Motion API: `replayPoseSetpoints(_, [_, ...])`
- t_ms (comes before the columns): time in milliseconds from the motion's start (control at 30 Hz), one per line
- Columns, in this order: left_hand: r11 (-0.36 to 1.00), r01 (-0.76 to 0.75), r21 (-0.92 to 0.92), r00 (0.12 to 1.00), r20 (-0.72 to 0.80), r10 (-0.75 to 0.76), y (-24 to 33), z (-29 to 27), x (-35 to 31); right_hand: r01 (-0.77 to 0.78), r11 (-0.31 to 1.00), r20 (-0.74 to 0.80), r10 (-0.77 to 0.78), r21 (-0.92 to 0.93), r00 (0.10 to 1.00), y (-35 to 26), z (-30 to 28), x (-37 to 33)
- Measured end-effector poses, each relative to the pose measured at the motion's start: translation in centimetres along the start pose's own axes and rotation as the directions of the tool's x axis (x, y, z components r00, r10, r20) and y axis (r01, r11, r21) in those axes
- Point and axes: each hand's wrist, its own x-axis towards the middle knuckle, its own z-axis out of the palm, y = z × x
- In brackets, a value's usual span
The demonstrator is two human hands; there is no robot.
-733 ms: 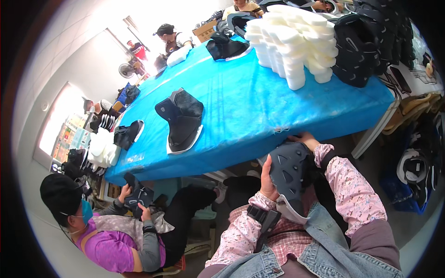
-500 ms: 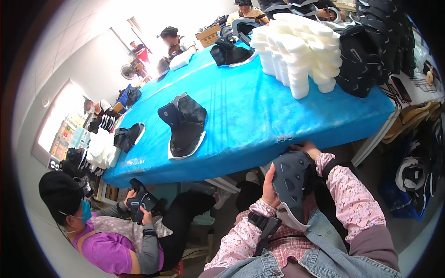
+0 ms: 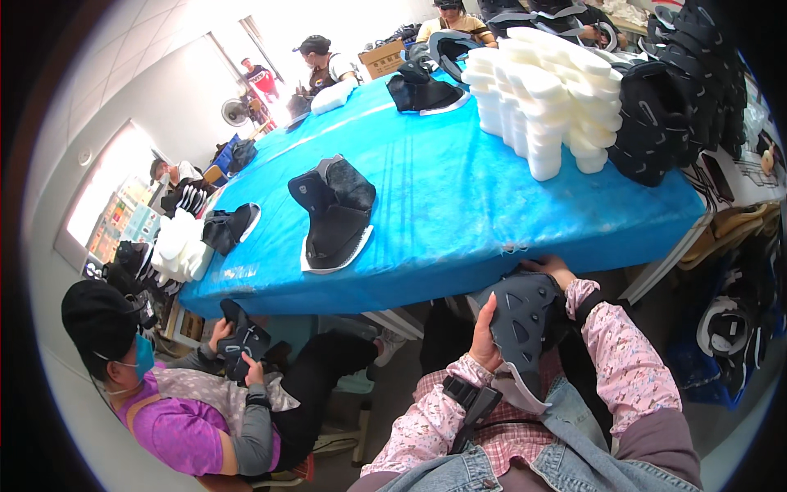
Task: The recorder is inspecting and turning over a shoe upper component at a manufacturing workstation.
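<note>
In front of my lap I hold a dark grey moulded boot upper (image 3: 522, 318) with cut-outs in its side and a pale rim at its lower end. My left hand (image 3: 485, 338) is closed round its left side, thumb pointing up. At its top, beside the table edge, my right hand (image 3: 554, 269) grips the far end; those fingertips are partly hidden. Beyond my hands, a black boot upper (image 3: 334, 220) with a white edge lies on the blue-covered table (image 3: 434, 189).
White foam pieces (image 3: 541, 98) are stacked at the table's right, beside piled black uppers (image 3: 652, 123). A co-worker (image 3: 184, 414) sits at my left, holding a dark upper (image 3: 244, 340). A blue crate (image 3: 697, 373) stands low at the right. Other people sit along the far side.
The view has shifted slightly, so the table's contents sit a little further right. Both my hands keep their hold on the boot upper. The co-worker's upper has turned a little.
</note>
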Motion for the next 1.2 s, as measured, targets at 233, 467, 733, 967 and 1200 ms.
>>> replayPoseSetpoints(233, [1.000, -0.014, -0.005, 1.000, -0.018, 0.014, -0.1, -0.3, 0.0, -0.073, 0.996, -0.053, 0.071, -0.042, 0.996, 0.3, 0.4, 0.1])
replayPoseSetpoints(467, [1.000, -0.003, 0.001, 1.000, -0.026, 0.003, -0.4, 0.0, -0.1, -0.100, 0.994, -0.040, 0.098, -0.043, 0.994, 1.7, 0.1, 0.7])
replayPoseSetpoints(733, [1.000, 0.031, 0.006, 1.000, 0.004, -0.031, -0.9, 0.4, 0.6, -0.084, 0.996, -0.064, 0.086, 0.024, 0.994, 4.0, -1.4, 1.2])
replayPoseSetpoints(967, [0.999, 0.009, 0.032, 0.999, -0.034, -0.008, -0.3, -0.7, 0.1, -0.155, 0.987, -0.029, 0.154, -0.040, 0.988, -0.4, -0.4, -0.5])
replayPoseSetpoints(1200, [0.998, 0.010, 0.054, 1.000, -0.011, -0.010, -0.3, -1.0, 0.1, -0.092, 0.996, -0.045, 0.093, 0.010, 0.995, -2.3, -0.4, -1.8])
